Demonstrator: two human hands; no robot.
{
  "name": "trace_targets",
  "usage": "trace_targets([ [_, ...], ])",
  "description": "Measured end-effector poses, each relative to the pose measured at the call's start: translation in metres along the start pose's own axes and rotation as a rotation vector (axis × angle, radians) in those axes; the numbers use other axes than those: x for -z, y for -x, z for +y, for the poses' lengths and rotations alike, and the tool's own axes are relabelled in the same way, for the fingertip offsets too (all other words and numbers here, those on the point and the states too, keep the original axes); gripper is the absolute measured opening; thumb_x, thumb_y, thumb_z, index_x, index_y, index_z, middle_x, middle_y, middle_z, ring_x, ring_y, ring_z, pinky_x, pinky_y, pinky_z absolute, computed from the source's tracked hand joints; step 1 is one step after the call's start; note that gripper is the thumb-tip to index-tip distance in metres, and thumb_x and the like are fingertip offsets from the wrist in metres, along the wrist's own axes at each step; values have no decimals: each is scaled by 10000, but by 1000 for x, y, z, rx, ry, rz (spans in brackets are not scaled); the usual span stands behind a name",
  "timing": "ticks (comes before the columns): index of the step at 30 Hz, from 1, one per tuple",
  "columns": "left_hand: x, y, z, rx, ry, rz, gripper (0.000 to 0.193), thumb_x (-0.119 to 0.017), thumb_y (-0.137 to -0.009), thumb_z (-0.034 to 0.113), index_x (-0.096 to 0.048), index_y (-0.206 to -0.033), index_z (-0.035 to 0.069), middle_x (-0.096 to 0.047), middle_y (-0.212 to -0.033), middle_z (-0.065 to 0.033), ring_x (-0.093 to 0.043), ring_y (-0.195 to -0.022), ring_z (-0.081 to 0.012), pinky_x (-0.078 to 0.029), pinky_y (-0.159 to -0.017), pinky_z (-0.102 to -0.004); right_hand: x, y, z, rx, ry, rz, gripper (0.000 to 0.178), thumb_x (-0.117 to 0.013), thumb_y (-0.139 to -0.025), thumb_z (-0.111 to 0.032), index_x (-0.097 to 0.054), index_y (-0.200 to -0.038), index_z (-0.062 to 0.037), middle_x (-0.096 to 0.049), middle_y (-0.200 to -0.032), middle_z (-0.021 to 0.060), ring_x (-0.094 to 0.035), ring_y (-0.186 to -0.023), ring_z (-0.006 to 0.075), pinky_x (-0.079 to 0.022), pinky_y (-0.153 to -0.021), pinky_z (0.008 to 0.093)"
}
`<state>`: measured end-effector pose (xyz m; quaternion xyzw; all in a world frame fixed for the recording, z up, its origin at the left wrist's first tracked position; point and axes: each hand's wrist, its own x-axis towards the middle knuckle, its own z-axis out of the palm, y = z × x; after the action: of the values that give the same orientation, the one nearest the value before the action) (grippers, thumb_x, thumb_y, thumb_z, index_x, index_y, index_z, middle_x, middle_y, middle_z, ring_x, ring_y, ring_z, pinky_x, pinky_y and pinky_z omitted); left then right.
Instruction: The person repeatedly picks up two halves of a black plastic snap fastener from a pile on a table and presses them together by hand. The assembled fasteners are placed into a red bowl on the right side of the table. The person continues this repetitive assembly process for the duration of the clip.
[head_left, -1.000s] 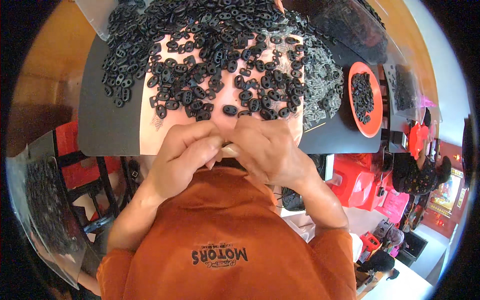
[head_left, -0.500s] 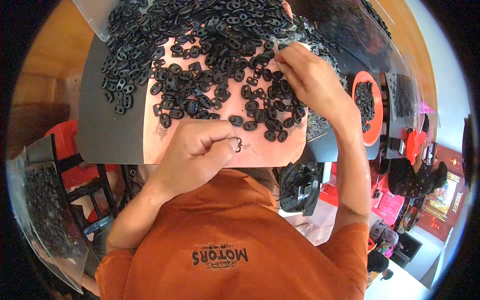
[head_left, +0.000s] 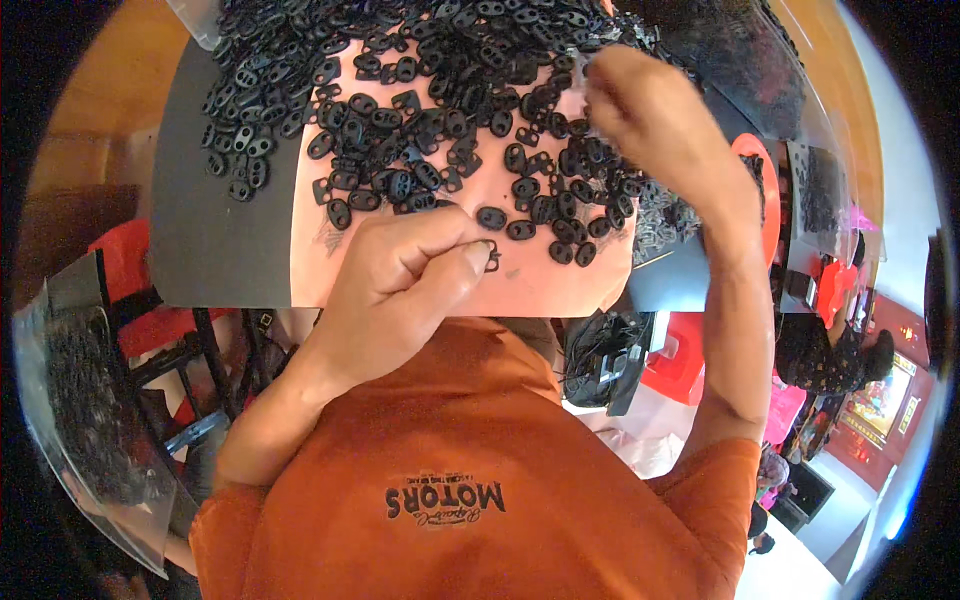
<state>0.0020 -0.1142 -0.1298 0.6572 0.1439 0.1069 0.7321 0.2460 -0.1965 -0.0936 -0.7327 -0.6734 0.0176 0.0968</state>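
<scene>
My left hand [head_left: 400, 285] is closed in a pinch at the near edge of a pink-orange sheet [head_left: 560, 290]. Between its thumb and finger sits a small black plastic piece with open loops [head_left: 492, 258], partly covered by the fingertips. Just beyond it lie loose black two-hole oval cord stops [head_left: 490, 218], mixed with small squarish black pieces. My right hand [head_left: 665, 130] is over the right side of the sheet, above the edge of the heap. Its fingers look curled but are smeared by motion, so what they hold, if anything, is unclear.
A large heap of black cord stops [head_left: 260, 100] covers the far side of the dark grey tabletop [head_left: 200, 250]. Small clear pieces [head_left: 668, 218] lie right of the sheet, near a red-orange plate [head_left: 772, 235] behind my right forearm. A red chair [head_left: 165, 340] stands at left.
My right hand has moved up and to the right, away from the loose cord stops. My left hand keeps its pinch on the small black piece. The whole view has shifted slightly.
</scene>
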Motion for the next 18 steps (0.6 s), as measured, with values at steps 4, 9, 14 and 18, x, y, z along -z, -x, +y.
trace_targets([
  [4, -1, 4, -2, -43, 87, 65, 177, -474, -861, 136, -554, -776, 4, -515, -648, -6, -420, -526, -45, -353, -479, -199, 10, 10, -31, -178, -369, 72, 130, -524, -761, -66, -548, -857, 19, -571, -714, 180, -584, -635, 318, -452, -581, 370],
  [9, -3, 4, -6, -32, 117, 82, 174, -458, -898, 145, -552, -860, 3, -494, -636, 10, -359, -502, -23, -290, -447, -190, 9, 28, -71, -346, -888, -64, 135, -549, -816, -43, -583, -935, 13, -572, -707, 76, -560, -591, 115, -441, -515, 265],
  [14, -9, 6, -7, -52, 137, 106, 197, -444, -928, 171, -543, -903, 3, -482, -632, 21, -344, -494, -18, -268, -439, -178, -8, 39, -97, -365, -1164, 26, 65, -588, -832, -64, -576, -850, -3, -533, -693, 10, -481, -588, 51, -402, -515, 198],
  [18, -7, 7, -14, -67, 172, 94, 195, -447, -930, 174, -539, -918, 2, -471, -629, 26, -354, -491, -19, -268, -434, -178, -19, 35, -106, -392, -1149, 110, 95, -594, -836, -79, -545, -819, 1, -529, -693, 18, -481, -617, 65, -408, -546, 207],
])
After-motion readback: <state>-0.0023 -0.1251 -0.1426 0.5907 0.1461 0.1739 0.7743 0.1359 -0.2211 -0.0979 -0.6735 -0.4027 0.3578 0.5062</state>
